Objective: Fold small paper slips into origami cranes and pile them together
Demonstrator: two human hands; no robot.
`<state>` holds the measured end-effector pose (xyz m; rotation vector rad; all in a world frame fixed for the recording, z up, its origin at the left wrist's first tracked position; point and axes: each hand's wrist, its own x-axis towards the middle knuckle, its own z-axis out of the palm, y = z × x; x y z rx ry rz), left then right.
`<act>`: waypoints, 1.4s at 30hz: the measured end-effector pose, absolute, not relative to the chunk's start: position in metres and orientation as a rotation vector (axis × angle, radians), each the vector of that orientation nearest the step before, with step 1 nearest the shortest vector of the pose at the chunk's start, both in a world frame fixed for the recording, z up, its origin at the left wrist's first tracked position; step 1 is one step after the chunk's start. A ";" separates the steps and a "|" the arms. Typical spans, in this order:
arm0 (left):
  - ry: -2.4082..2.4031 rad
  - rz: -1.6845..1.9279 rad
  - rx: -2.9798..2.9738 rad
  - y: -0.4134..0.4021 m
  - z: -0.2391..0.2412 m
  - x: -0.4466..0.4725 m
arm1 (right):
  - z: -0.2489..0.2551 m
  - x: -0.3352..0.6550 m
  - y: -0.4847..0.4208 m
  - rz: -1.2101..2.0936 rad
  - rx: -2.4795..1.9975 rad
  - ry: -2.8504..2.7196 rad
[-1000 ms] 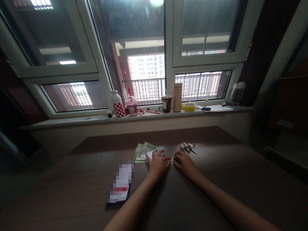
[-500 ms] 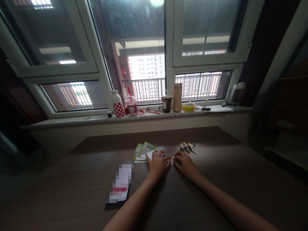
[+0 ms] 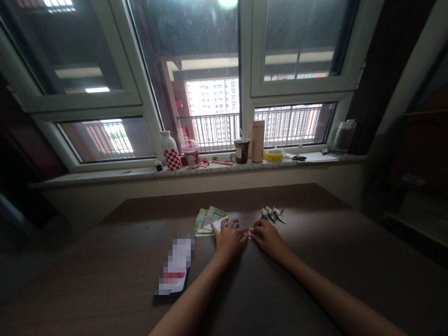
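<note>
Over the middle of the brown table, my left hand [image 3: 228, 239] and my right hand [image 3: 268, 236] meet at a small white piece [image 3: 249, 234]. Fingertips of both hands pinch it from either side; it is too small and too covered to name. The other fingers of my left hand spread over the edge of some green-and-white printed cards [image 3: 212, 218], with a white sheet partly beneath them. Just beyond my right hand lies a little cluster of colourful twisted pieces [image 3: 273, 214], which look like wrapped sweets.
A phone-like slab [image 3: 174, 268], its face blurred out, lies left of my left forearm. Along the windowsill [image 3: 140, 176] stand a checkered white bottle [image 3: 171, 151], a pink drink cup [image 3: 191, 154], a dark drink cup [image 3: 241, 150], a tan flask [image 3: 258, 141] and yellow tape [image 3: 274, 155].
Both hands stay in nearly the same place around the small white piece, with only a slight shift of the fingertips. Everything else lies as before.
</note>
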<state>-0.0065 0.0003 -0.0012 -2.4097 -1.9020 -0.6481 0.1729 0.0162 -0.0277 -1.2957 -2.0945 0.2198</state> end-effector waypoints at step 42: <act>-1.998 -0.669 -2.428 -0.001 0.003 -0.005 | -0.023 0.175 0.014 0.230 -1.408 -2.095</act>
